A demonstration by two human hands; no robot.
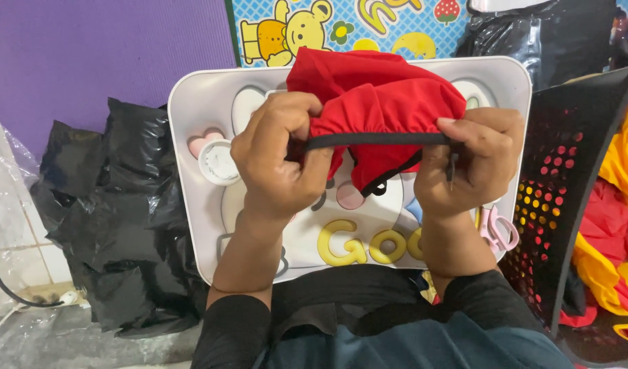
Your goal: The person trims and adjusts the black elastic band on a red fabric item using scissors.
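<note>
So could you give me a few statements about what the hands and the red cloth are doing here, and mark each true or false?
1. Both hands grip a black elastic band on the red cloth. True: the left hand and right hand pull the band taut between them.
2. The cloth is blue. False: it is red.
3. A white tray with cartoon shapes lies under the hands. True.
4. The black basket stands to the person's left. False: it stands to the right.
5. Pink scissors rest on the tray. True.
</note>
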